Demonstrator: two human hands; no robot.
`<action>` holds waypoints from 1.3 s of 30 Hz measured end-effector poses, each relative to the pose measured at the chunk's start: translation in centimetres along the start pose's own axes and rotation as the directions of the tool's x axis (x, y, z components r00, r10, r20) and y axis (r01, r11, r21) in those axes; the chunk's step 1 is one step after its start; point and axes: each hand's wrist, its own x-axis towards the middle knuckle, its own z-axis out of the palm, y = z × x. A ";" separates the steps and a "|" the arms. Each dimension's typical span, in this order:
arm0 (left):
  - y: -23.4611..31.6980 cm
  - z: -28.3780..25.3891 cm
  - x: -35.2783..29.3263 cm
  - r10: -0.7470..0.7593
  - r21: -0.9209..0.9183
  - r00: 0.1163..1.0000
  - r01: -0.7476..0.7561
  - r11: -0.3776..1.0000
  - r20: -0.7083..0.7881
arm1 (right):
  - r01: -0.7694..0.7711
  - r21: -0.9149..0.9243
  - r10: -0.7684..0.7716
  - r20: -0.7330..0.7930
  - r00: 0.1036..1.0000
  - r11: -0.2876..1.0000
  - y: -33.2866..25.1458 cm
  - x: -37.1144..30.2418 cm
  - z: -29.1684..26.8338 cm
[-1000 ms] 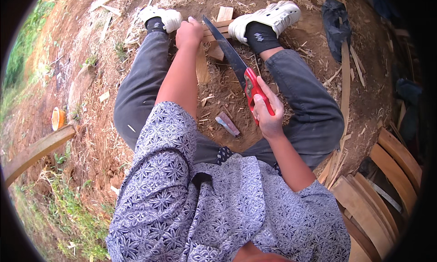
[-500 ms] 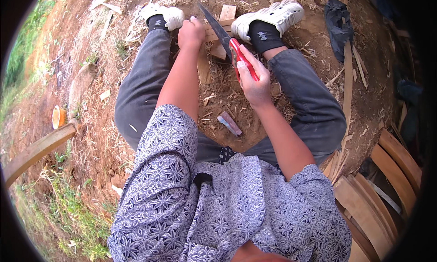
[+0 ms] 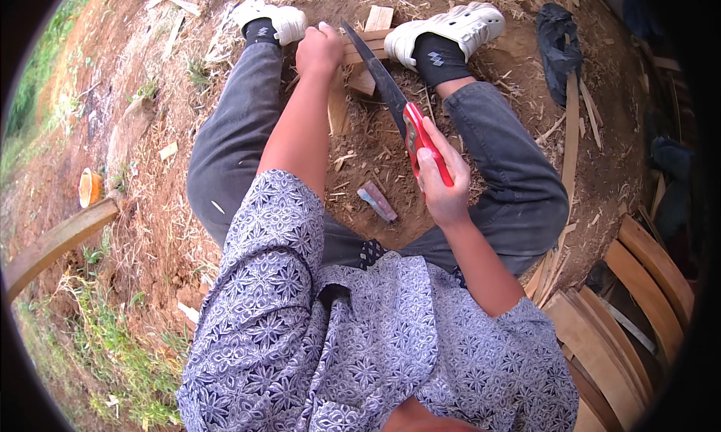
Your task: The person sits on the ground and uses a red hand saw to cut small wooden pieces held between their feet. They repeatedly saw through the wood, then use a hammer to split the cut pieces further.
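Observation:
My right hand (image 3: 444, 180) is wrapped round the red handle of a hand saw (image 3: 384, 83). Its dark blade slants up and to the left, and the far end lies across a wooden strip (image 3: 375, 45) between my feet. Closed on the left end of that strip is my left hand (image 3: 319, 50), just beside the blade's tip. Under and behind the strip is a wooden block (image 3: 363, 79), with another piece of wood (image 3: 379, 17) showing beyond. Whether the teeth bite into the strip is too small to tell.
A small pinkish block (image 3: 378, 200) lies on the dirt between my legs. My white shoes (image 3: 443, 35) flank the strip. Long boards (image 3: 601, 349) are stacked at the lower right. A dark plastic bag (image 3: 558, 52), a wooden beam (image 3: 64, 244) and an orange cup-like thing (image 3: 90, 188) lie around.
My right hand has drawn the saw back toward me and slightly right, so its tip sits nearer the strip. My left hand stays on the strip.

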 end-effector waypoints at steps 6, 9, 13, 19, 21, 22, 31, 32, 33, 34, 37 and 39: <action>0.9 0.2 -0.6 0.008 0.025 1.000 -0.007 1.000 -0.018 | 0.272 -0.017 -0.272 -0.096 0.958 0.962 3.8 13.1 7.1; 0.3 0.3 0.0 0.030 0.050 0.999 -0.029 0.998 -0.013 | 0.189 0.002 -0.189 -0.072 0.979 0.982 4.1 14.8 7.4; -0.5 0.1 0.0 0.030 0.016 1.000 -0.030 0.999 -0.004 | 0.266 0.005 -0.266 -0.047 0.963 0.964 3.8 8.5 3.7; -0.1 0.3 -0.2 0.051 0.034 0.998 -0.050 0.998 -0.021 | 0.067 -0.006 -0.067 0.008 0.998 0.998 0.9 3.0 0.8; 0.3 0.1 -0.8 0.048 0.027 0.998 -0.047 0.999 -0.028 | 0.218 -0.073 -0.219 -0.010 0.976 0.973 2.8 6.4 2.6; 0.5 0.0 -1.0 0.053 0.024 0.998 -0.052 0.998 -0.034 | 0.312 -0.091 -0.317 -0.047 0.947 0.946 3.2 9.5 4.2; -0.4 0.1 -0.3 0.061 0.008 0.998 -0.061 0.998 0.015 | 0.190 0.002 -0.190 -0.004 0.982 0.982 2.6 7.6 3.2; -0.5 0.2 -0.2 0.069 0.005 0.998 -0.069 0.998 0.011 | 0.096 -0.039 -0.096 0.020 0.995 0.995 1.2 5.0 1.8; -0.4 0.1 -0.3 0.075 0.002 0.997 -0.075 0.997 0.009 | 0.016 -0.006 -0.016 0.009 1.000 1.000 0.3 3.3 1.0; -0.2 0.1 -0.3 0.086 0.000 0.996 -0.086 0.996 0.010 | -0.064 0.028 0.064 -0.007 0.998 0.998 -0.6 1.6 0.2; -0.3 0.0 -0.3 0.073 0.004 0.997 -0.073 0.997 -0.012 | 0.016 0.008 -0.016 0.007 1.000 1.000 0.3 2.1 0.9; 0.4 0.0 -0.8 0.098 0.038 0.995 -0.098 0.994 -0.012 | 0.255 -0.109 -0.261 -0.044 0.964 0.961 2.2 6.5 3.4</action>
